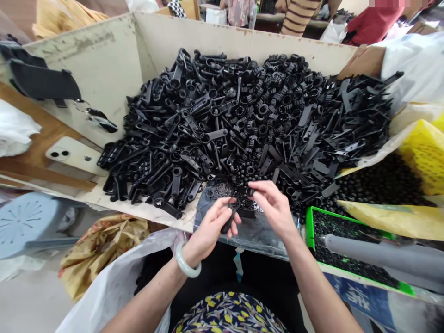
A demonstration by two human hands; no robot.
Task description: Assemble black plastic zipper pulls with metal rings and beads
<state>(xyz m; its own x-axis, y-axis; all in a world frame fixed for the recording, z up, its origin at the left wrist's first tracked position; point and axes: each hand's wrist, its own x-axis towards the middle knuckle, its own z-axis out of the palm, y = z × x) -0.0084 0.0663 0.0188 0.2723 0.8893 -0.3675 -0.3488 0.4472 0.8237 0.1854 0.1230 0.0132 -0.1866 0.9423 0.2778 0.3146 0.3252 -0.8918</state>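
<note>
My left hand (217,219) is closed around a black plastic part (228,222), with the thumb pressed on top; the fingers cover much of its shape. To its right, my right hand (272,203) is raised with thumb and forefinger curled towards each other. Something small and dark shows at those fingertips, too small to name. Both hands are over the near edge of a big heap of black plastic parts (208,134), apart from each other. Small silvery metal pieces (257,206) lie just beside the right fingertips, and tiny black pieces (239,178) lie beyond.
Pale board walls (243,39) enclose the heap. On the left are a phone (74,155), hanging keys (100,120) and a light-blue stool (26,224). A green-rimmed tray (310,229) with a grey tube (374,252) across it stands right. Other people are at the back.
</note>
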